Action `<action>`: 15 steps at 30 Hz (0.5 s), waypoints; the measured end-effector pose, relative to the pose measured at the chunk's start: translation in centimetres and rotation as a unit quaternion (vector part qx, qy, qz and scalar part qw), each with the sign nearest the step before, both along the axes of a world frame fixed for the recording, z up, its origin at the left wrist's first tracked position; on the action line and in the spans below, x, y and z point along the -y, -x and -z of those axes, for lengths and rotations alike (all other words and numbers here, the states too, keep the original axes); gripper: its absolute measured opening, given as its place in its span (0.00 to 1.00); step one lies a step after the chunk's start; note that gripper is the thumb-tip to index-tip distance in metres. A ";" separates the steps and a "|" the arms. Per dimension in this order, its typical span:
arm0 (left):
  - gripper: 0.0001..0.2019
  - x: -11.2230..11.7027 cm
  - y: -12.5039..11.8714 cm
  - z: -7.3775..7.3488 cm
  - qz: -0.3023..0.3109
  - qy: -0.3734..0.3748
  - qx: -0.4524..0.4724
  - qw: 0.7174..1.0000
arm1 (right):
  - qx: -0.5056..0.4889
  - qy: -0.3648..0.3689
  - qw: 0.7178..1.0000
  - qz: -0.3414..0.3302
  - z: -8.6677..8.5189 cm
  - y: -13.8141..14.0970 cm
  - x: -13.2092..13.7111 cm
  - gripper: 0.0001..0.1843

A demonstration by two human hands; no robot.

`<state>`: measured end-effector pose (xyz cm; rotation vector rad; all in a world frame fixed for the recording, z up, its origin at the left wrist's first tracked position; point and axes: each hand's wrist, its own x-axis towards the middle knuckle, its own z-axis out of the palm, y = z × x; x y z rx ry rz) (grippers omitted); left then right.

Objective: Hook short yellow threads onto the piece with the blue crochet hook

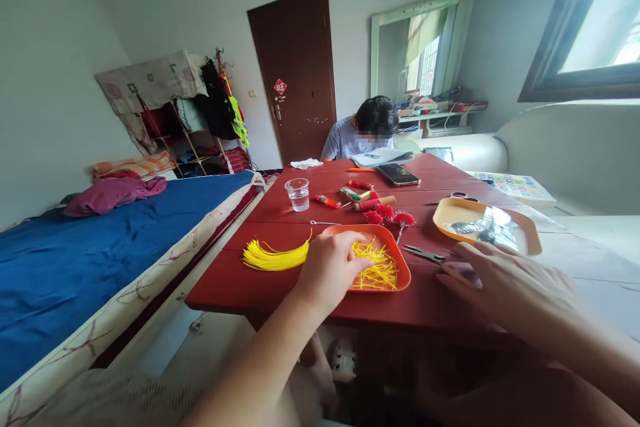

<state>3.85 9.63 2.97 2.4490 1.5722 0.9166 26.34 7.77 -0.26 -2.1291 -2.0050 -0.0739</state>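
My left hand (331,265) rests in the orange tray (404,273), its fingers curled over the loose yellow thread pieces (381,267) inside. A bundle of longer yellow threads (274,256) lies on the red table (260,283) just left of that hand. My right hand (505,280) lies flat on the table to the right of the tray, fingers stretched out, with nothing in it. Scissors (424,254) lie between the tray and my right hand's fingertips. Red pompoms (386,214) sit just behind the tray.
A plastic cup of water (299,194), lighters (328,201), a phone (398,175) and a yellow tray holding a plastic bag (529,230) stand further back. A person (361,133) sits at the far end over a book. A blue bed (100,260) runs along the left.
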 end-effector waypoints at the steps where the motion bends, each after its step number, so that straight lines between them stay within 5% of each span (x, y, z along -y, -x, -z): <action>1: 0.12 -0.5 0.2 0.0 0.005 0.002 -0.001 1.000 | 0.004 -0.002 1.000 -0.002 0.3 0.2 -0.2 0.22; 4: 0.02 -1.1 2.6 -0.6 -0.027 -0.007 -0.009 1.000 | 0.001 -0.006 1.000 -0.017 1.2 0.0 -0.2 0.22; 9: 0.04 -1.8 8.7 -1.4 -0.121 0.028 -0.070 0.990 | -0.037 -0.053 0.997 -0.037 2.0 -1.1 0.3 0.26; 15: 0.06 -2.4 9.9 -0.1 -0.135 0.062 -0.088 0.985 | -0.103 -0.086 0.989 -0.067 3.2 -1.1 2.2 0.21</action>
